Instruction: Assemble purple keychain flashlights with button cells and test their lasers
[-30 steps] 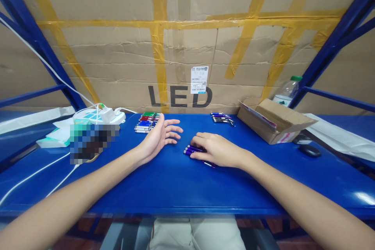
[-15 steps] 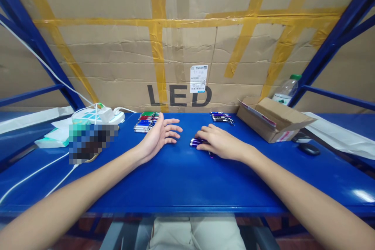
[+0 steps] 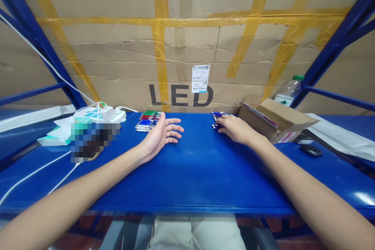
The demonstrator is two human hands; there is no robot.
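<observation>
My right hand (image 3: 236,128) is closed over purple metal tubes (image 3: 216,127), pen-like with silver ends, at the back of the blue table. Most of them are hidden under my fingers. Just behind lie blue and dark tubes (image 3: 216,114) of the same kind, partly covered by this hand. My left hand (image 3: 158,134) is open on its edge, fingers spread and thumb up, holding nothing. Beside its thumb is a neat row of green, red, blue and silver tubes (image 3: 145,122), with small metal clips or rings at their right ends.
An open cardboard box (image 3: 272,123) stands at right, with a black mouse (image 3: 310,150) and a plastic bottle (image 3: 290,90) near it. A power strip (image 3: 117,116), tissue pack (image 3: 58,134) and blurred phone-like object (image 3: 95,140) lie left. A large carton (image 3: 125,58) walls the back.
My right hand has moved back and to the right with the purple tubes, up to the blue and dark ones. My left hand has stayed open in nearly the same place.
</observation>
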